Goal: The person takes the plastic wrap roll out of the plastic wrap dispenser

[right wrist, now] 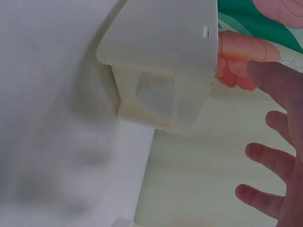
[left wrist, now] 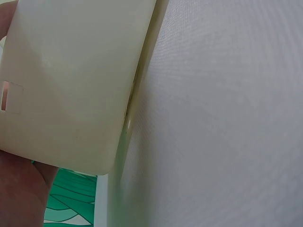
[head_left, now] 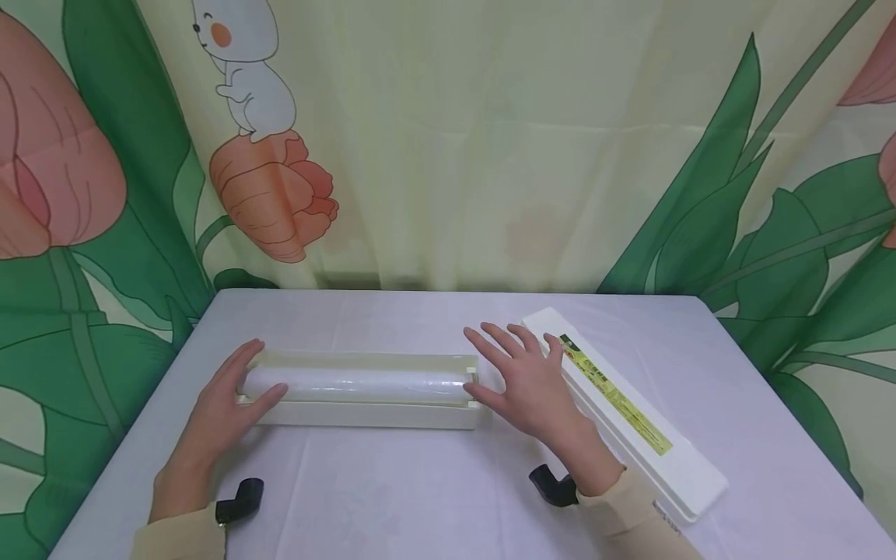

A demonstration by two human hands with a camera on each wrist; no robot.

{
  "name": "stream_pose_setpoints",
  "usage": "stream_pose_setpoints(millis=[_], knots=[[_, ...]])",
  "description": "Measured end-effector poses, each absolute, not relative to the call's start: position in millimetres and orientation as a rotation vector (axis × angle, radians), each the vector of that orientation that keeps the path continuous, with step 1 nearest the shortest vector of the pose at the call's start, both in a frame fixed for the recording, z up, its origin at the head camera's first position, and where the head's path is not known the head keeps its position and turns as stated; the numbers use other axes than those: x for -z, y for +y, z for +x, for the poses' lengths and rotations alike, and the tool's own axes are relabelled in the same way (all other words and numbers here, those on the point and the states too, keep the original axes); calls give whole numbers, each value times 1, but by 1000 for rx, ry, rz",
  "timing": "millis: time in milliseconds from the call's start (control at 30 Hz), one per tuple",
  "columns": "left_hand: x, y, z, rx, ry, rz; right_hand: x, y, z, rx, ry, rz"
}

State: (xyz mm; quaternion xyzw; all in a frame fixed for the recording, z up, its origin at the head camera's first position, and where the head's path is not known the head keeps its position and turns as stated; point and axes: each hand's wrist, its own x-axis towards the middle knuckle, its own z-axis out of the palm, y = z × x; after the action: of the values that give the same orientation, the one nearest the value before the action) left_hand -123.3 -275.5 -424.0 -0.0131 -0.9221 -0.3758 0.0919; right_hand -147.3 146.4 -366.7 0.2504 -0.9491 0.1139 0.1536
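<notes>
A long white plastic cling film dispenser [head_left: 371, 415] lies across the table without its lid, a roll of clear film [head_left: 350, 384] sitting in its trough. My left hand [head_left: 222, 404] grips the dispenser's left end, thumb over the front edge and fingers round the end. In the left wrist view the dispenser's front wall [left wrist: 71, 85] fills much of the picture, between the thumb and the fingers. By the right end, my right hand [head_left: 532, 385] is spread with straight fingers, its thumb tip overlapping the roll's end in the head view. The right wrist view shows this hand's fingers [right wrist: 270, 158] apart from the dispenser's end wall.
The long white lid [head_left: 630, 420], with a yellow-green label, lies slantwise on the right, partly behind my right wrist. A white cloth covers the table [head_left: 392, 490]. A printed curtain [head_left: 455, 155] hangs behind the table's back edge. Black wrist mounts [head_left: 240, 501] stick out at both cuffs.
</notes>
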Motion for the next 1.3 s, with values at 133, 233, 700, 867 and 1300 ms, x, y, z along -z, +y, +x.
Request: stream_pose_setpoints(millis=[133, 233, 700, 867, 1300], knots=[[423, -275, -123, 1109, -2746, -32, 368, 134, -152, -395, -2694, 867], [424, -275, -124, 1102, -2750, -35, 370, 126, -155, -388, -2678, 985], [424, -274, -125, 1093, -2742, -33, 372, 105, -172, -243, -2685, 1315], [425, -275, -125, 1095, -2744, -29, 375, 101, -176, -182, -2737, 1340], [426, -277, -124, 1105, -2730, -56, 378, 93, -183, -157, -2766, 1365]])
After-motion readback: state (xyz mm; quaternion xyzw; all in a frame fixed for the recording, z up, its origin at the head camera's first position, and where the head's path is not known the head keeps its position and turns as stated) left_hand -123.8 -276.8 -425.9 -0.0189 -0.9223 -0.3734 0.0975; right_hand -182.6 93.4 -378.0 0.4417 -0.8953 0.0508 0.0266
